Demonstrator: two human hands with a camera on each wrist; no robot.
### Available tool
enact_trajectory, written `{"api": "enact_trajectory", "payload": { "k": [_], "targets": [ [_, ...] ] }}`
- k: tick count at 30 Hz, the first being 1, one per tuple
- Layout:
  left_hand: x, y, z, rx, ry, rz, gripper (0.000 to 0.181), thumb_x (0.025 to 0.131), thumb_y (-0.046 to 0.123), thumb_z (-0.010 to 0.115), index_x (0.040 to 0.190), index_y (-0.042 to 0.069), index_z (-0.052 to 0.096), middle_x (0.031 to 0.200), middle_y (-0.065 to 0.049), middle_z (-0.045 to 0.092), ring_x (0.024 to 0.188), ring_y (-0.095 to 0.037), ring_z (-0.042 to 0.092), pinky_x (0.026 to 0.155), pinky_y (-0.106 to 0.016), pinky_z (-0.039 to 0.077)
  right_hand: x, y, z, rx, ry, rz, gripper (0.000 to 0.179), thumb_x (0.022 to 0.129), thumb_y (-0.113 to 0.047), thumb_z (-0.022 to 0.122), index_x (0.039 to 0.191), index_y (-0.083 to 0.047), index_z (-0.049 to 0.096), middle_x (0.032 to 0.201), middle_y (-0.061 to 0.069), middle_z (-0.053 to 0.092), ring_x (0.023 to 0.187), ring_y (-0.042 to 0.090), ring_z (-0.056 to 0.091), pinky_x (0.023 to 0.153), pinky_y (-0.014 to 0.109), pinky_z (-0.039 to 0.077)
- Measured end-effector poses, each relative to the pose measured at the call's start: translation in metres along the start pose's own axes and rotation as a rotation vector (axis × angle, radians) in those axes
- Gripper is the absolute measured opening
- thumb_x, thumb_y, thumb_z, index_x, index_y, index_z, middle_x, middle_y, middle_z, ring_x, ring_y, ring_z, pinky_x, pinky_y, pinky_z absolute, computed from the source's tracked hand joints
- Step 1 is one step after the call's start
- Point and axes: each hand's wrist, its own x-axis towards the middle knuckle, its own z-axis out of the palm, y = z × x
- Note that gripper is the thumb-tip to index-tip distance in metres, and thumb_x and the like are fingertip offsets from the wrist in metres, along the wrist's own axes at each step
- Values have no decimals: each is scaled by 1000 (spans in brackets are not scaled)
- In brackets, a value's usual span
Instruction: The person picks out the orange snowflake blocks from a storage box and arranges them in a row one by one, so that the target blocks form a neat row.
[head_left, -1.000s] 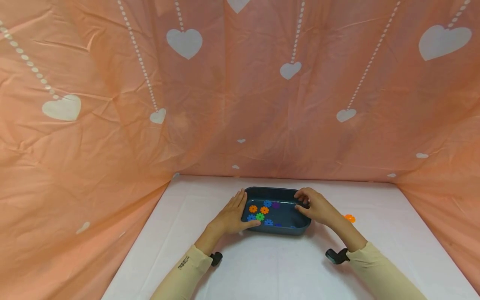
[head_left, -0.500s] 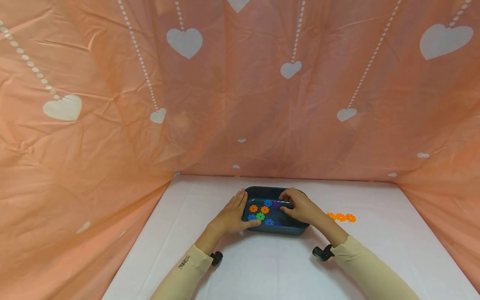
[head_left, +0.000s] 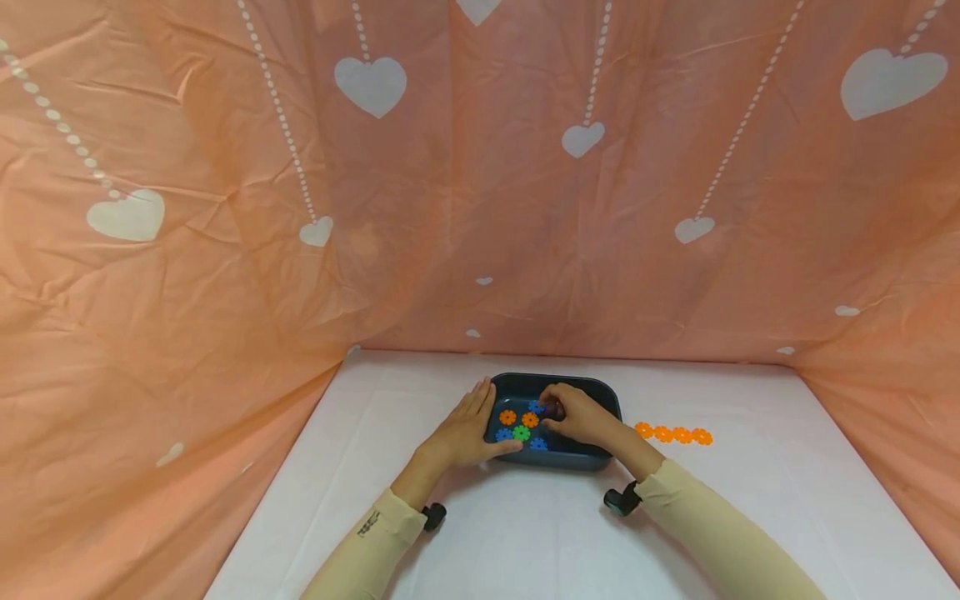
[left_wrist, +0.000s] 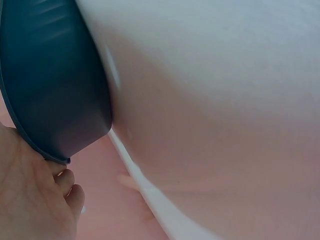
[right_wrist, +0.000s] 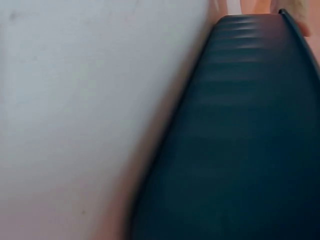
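Note:
A dark blue-grey rectangular tray (head_left: pixel 573 460) stands on the white table, with flower-shaped plastic pieces in orange, blue, green and purple lying inside. Along its left side rests my left hand (head_left: pixel 465 429), fingers straight against the wall and thumb over the front rim. In the left wrist view, the left hand (left_wrist: pixel 35 190) lies beside the tray's outer wall (left_wrist: pixel 55 85). My right hand (head_left: pixel 585 417) reaches into the tray from the right, thumb and fingers bent and apart around a purple flower piece (head_left: pixel 553 411). The right wrist view shows mostly the tray's wall (right_wrist: pixel 240 140).
Right of the tray, several orange flower pieces (head_left: pixel 663 434) lie in a row on the white table (head_left: pixel 525 533). Orange (head_left: pixel 507 417), green (head_left: pixel 521 433) and blue (head_left: pixel 538 444) pieces sit in the tray's left half. A peach curtain (head_left: pixel 480 208) with white hearts encloses the table.
My right hand has moved left inside the tray to the purple piece, and its forearm has uncovered more of the orange row. The left hand has stayed on the tray.

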Motion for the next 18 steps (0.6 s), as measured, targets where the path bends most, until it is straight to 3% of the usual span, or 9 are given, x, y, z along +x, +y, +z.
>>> {"api": "enact_trajectory", "payload": {
  "k": [18],
  "targets": [
    [-2, 2, -1, 12, -1, -3, 119, 96, 80, 57, 172, 3, 6, 181, -12, -3, 167, -29, 1, 135, -46, 12, 16, 2, 15, -17, -68, -34, 27, 91, -8, 85, 112, -1, 68, 94, 8, 66, 82, 15, 59, 71, 30, 55]
  ]
}}
